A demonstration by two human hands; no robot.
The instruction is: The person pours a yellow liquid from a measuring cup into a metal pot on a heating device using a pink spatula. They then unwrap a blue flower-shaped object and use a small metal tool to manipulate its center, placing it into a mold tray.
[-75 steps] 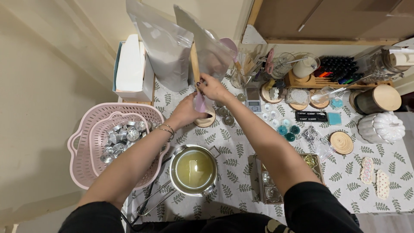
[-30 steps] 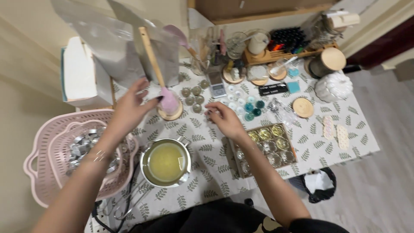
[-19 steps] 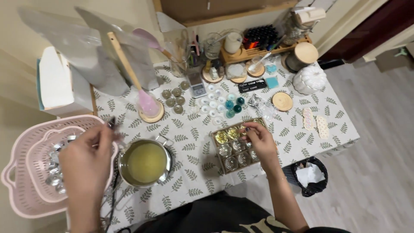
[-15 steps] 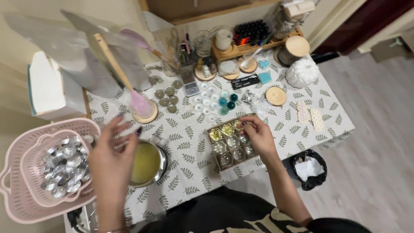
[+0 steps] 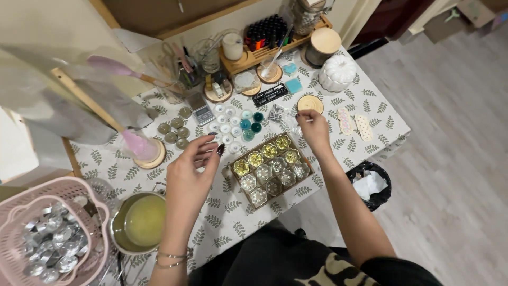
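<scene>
Left hand (image 5: pixel 193 164) raised mid-frame, fingers loosely curled with fingertips (image 5: pixel 218 150) pointing right, nothing gripped; forearm runs down to the bottom edge, bracelets at the wrist. Right hand (image 5: pixel 313 128) reaches further out, palm down, fingers bunched in a pinch at the fingertips; can't tell if anything is between them. Right forearm bare and nearly straight, angling back toward the lower right.

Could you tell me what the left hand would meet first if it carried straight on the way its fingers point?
Probably the cluster of small white cups just beyond the left hand; height above the table is unclear.
</scene>
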